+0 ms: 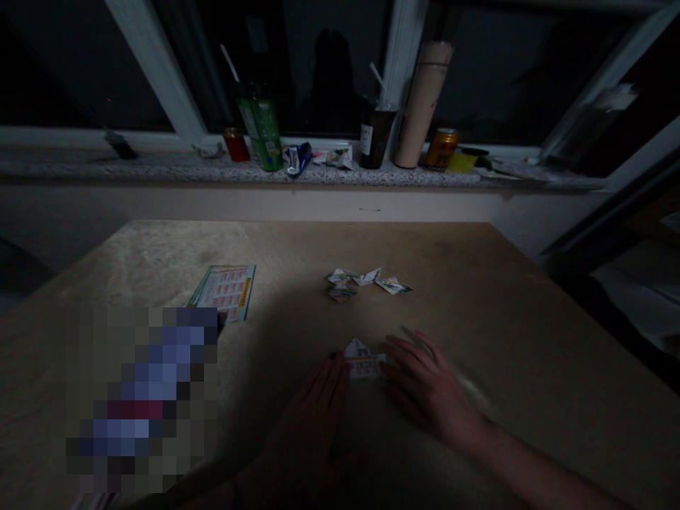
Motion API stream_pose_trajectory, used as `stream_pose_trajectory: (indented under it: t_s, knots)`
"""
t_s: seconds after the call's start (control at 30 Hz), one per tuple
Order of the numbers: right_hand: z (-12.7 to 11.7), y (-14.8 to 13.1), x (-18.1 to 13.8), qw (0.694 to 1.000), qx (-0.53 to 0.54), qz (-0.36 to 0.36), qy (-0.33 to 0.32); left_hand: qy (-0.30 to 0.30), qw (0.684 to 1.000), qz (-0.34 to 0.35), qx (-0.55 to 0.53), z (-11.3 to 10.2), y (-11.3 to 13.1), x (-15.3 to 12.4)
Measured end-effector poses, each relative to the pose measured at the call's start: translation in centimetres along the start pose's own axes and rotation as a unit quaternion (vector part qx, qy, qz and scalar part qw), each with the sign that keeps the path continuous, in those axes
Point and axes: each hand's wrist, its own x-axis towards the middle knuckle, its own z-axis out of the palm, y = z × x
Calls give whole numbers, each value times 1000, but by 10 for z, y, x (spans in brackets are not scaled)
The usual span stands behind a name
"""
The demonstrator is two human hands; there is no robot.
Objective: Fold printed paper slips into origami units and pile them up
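A partly folded piece of printed paper (pixel 365 364), with a pointed top and a straight lower band, lies flat on the table between my hands. My left hand (pixel 324 389) rests over its left edge, fingers stretched out and lying flat. At its right edge is my right hand (pixel 419 379), fingers spread and slightly bent, the fingertips touching or very near the paper. Beyond the hands sit several small folded paper pieces (pixel 393 285) in a loose group. To the left lies a stack of printed paper sheets (pixel 226 289).
A pixelated, blurred-out long bluish object (pixel 164 368) lies at the table's left. Along the windowsill (pixel 329 176) stand a green container (pixel 268 134), a dark cup with a straw (pixel 376 138), a tall pinkish flask (pixel 425 103), a gold can (pixel 442 149) and a red jar (pixel 236 145).
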Motion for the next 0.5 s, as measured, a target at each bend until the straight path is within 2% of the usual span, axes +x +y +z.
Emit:
stream_pose_trajectory:
  t_s: [0.2, 0.37, 0.5]
  knots:
    - [0, 3, 3, 999, 43, 25, -4, 30, 999, 12, 18, 4, -2, -1]
    - [-2, 4, 6, 997, 69, 33, -20, 33, 998, 24, 37, -19, -4, 13]
    - [-3, 4, 10, 996, 79, 25, -26, 66, 997, -28, 27, -34, -12, 38]
